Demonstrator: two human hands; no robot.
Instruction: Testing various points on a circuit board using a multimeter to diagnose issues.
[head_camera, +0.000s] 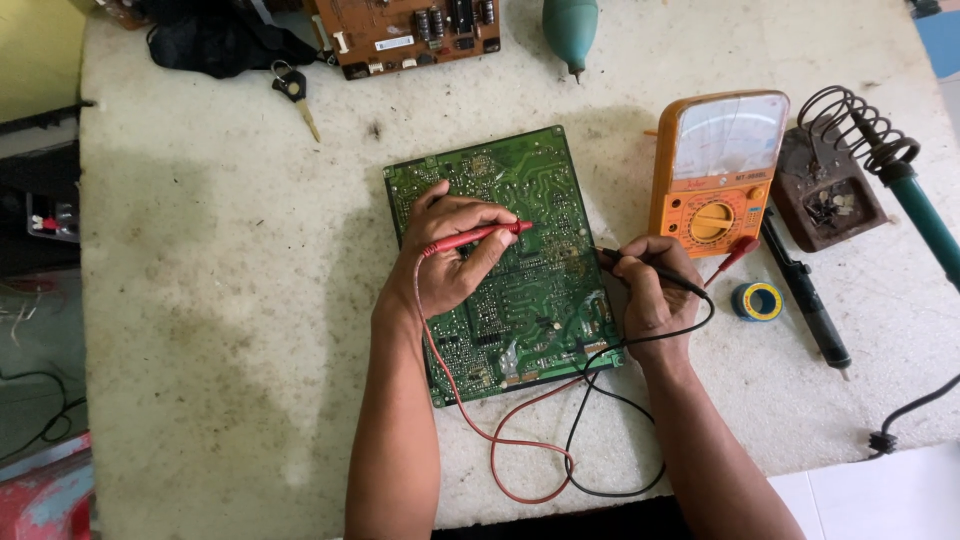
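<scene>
While the green circuit board (520, 300) is lying mid-worktop toward its front edge, the left hand (450, 255) is gripping a red probe (480, 237) on it and the right hand (650, 290) is pinching a black probe (650, 270) beside the orange meter (715, 170).

Single head-worn camera looks steeply down, close over the white worktable (200, 300)

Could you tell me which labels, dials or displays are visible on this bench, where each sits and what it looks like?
Orange multimeter: right of the green circuit board; upright rectangle with a pale needle-scale window above a round yellow selector dial.
White label: small rectangular sticker on the brown circuit board at the top edge.
Blue and yellow roll: small ring below the multimeter, near the right hand.
</scene>
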